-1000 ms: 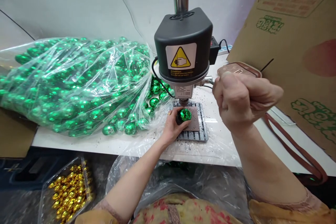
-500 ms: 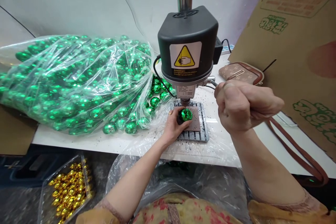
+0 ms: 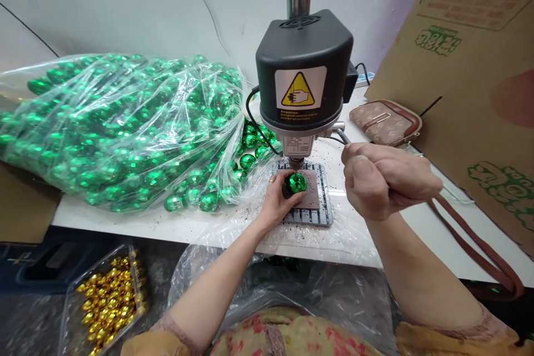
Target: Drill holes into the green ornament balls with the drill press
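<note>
My left hand (image 3: 278,198) grips a shiny green faceted ball (image 3: 298,183) between thumb and fingers. The ball rests on a brownish square pad (image 3: 312,196) over the slotted metal base (image 3: 319,218) of a bench drill press (image 3: 303,75). Directly above the ball is the drill chuck (image 3: 296,163), its bit reaching down to the ball's top; whether it has gone in, I cannot tell. My right hand (image 3: 381,178) is closed in a fist round the drill press lever (image 3: 342,134), whose grip is hidden by the fingers.
A clear plastic bag (image 3: 137,133) full of green balls fills the table's left side. At right lie a patterned purse (image 3: 381,119) with a brown strap and a large cardboard box (image 3: 471,83). Gold balls (image 3: 110,300) sit in a clear bin at lower left. Dark shavings dot the table.
My right hand has dropped slightly with the lever. My left hand still holds the ball on the pad. The whole view has shifted a little.
</note>
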A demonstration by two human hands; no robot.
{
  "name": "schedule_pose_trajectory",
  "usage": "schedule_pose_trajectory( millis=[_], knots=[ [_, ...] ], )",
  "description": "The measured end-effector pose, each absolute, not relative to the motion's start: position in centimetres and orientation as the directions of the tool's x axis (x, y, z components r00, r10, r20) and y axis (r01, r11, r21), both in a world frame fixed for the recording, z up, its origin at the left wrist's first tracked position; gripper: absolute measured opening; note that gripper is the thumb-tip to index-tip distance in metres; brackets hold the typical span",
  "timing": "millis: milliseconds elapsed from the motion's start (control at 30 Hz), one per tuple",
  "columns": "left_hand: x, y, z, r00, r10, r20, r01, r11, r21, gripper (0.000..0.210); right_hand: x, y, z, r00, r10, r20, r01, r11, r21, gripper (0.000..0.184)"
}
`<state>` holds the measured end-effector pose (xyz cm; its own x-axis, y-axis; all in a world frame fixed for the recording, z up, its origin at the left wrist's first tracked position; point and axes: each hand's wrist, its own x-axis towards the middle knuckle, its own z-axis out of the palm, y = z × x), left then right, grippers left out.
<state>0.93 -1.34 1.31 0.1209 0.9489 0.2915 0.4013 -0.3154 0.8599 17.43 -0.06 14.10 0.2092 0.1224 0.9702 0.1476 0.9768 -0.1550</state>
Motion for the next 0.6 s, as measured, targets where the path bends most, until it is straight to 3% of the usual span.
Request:
schedule_pose_trajectory(
  millis=[367,600],
  knots=[
    [1.0,-1.5,1.3,0.11,0.948,0.3,0.413,-0.318,0.854,0.046,17.8,0.0,13.3,0.064,0.026,0.998,0.052,0.998,-0.03,0.046],
    [1.2,-1.1,0.6,0.08,0.956,0.281,0.377,-0.29,0.88,0.049,16.6,-0.7,17.7,0.325,0.401,0.857,-0.025,0.909,-0.416,0.049]
  ],
)
